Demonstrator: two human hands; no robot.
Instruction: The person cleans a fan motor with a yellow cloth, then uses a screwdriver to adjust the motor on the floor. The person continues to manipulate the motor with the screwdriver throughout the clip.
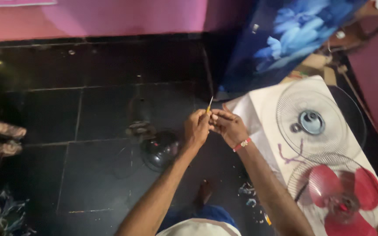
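Head view, looking down: both hands meet above the dark tiled floor, the left hand with its grip clamped on a small yellow-handled screwdriver, blade pointing up and away. The right hand, red wristband on, pinches fingers together beside that handle on something too small to make out. It looks like a fiddly step with a tiny part, calling for steady fingertips. Left of the hands a dark fan motor housing sits on the tiles. Right of them, a white sheet carries a clear fan guard and a red fan blade. Farther off, a blue flowered panel and pink wall.
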